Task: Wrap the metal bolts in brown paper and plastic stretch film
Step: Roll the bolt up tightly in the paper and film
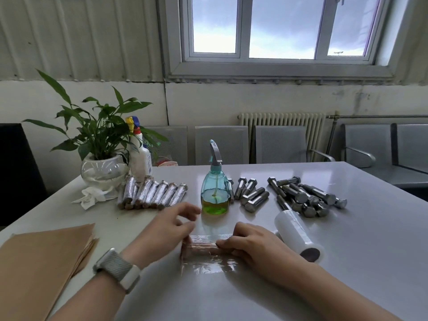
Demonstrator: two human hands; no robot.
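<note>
A bolt wrapped in brown paper (201, 247) lies crosswise on a sheet of clear stretch film (208, 266) near the table's front. My right hand (251, 245) presses on the bolt's right end with fingers curled over it. Fingers apart, my left hand (166, 230) hovers at the bolt's left end, touching the film edge. The stretch film roll (297, 235) lies just right of my right hand. Bare metal bolts (303, 196) are piled at the back right, with a smaller group (251, 193) beside them. Several wrapped bolts (152, 193) sit in a row at the back left.
A blue spray bottle (215, 193) with green liquid stands just beyond my hands. A stack of brown paper (39, 262) lies at the front left. A potted plant (104, 167), a white spray bottle (140, 158) and crumpled tissue (92, 198) sit at the back left.
</note>
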